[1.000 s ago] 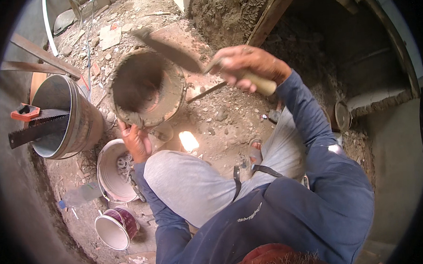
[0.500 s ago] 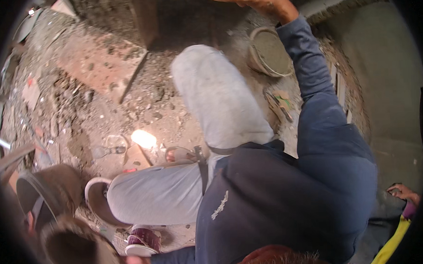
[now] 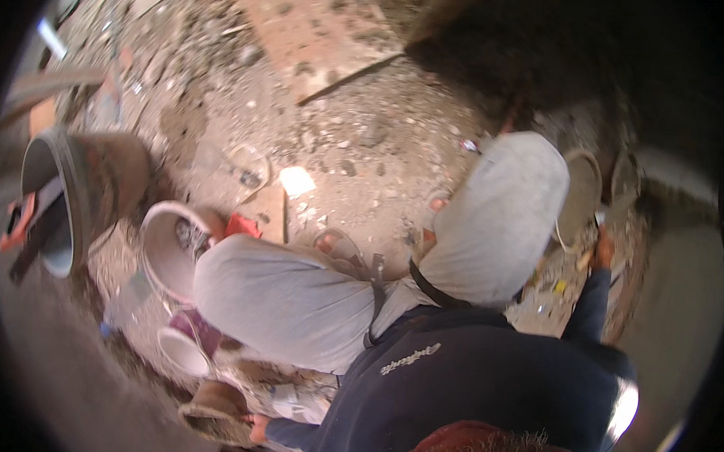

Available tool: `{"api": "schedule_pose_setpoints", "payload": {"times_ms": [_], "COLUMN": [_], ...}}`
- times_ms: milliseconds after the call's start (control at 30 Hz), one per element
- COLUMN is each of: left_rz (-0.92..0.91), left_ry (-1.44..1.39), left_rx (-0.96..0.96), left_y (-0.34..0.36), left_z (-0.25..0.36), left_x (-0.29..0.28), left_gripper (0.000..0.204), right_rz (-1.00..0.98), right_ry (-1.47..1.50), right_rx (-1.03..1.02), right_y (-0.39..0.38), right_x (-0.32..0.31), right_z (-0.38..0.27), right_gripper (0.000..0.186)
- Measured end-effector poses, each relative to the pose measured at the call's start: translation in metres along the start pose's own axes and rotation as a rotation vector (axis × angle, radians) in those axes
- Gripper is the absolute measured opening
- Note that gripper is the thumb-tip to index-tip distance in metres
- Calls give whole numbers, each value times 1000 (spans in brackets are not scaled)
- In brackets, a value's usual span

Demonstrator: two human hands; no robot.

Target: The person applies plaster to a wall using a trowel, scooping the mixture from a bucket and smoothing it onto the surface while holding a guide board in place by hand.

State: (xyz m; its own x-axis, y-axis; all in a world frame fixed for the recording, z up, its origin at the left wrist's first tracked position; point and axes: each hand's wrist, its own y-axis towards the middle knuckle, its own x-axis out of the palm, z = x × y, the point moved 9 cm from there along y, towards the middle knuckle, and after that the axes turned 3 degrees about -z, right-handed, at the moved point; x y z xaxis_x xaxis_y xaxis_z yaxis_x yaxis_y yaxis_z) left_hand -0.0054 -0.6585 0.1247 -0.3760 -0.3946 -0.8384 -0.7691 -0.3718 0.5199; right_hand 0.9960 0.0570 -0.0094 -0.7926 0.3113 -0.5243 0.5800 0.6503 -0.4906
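At the lower left, my left hand [image 3: 259,428] grips the edge of a small, dirt-crusted bucket [image 3: 213,414], which lies tilted beside my leg. Far to the right, beyond my right knee, my right hand [image 3: 603,249] is closed next to a bucket of grey mortar [image 3: 586,193]. A small pale bit shows at its fingertips, too small to name. Just past that bucket is a round, grey-brown shape [image 3: 625,178], half in shadow; whether my hand touches it I cannot tell.
A large bucket [image 3: 109,183] with an orange-handled saw [image 3: 31,225] lies at the left. Nearer are a pinkish tub [image 3: 165,261] and a purple-and-white pail [image 3: 183,350]. A stained board [image 3: 323,36] lies on rubble ahead. A wall [image 3: 684,310] stands at the right.
My right hand has come down from its raised, stretched-out position to beside the mortar bucket. The small bucket in my left hand has shifted. The view has turned; the other person's hand has left it.
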Motion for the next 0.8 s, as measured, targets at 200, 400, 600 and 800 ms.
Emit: {"api": "schedule_pose_setpoints", "payload": {"times_ms": [200, 400, 600, 800], "left_rz": [-490, -919, -1359, -1011], "left_ry": [535, 665, 281, -886], "left_rx": [19, 313, 1090, 850], "left_y": [-81, -158, -205, -223], "left_z": [-24, -4, 86, 474], "left_x": [9, 25, 10, -329], "left_gripper": [82, 88, 91, 69], "right_rz": [68, -30, 358, 160], "right_ry": [180, 199, 574, 478], "right_rx": [207, 259, 87, 142], "right_y": [-71, -67, -113, -70], "right_x": [40, 36, 54, 41], "right_z": [-15, -27, -97, -117], "right_gripper": [39, 34, 30, 36]}}
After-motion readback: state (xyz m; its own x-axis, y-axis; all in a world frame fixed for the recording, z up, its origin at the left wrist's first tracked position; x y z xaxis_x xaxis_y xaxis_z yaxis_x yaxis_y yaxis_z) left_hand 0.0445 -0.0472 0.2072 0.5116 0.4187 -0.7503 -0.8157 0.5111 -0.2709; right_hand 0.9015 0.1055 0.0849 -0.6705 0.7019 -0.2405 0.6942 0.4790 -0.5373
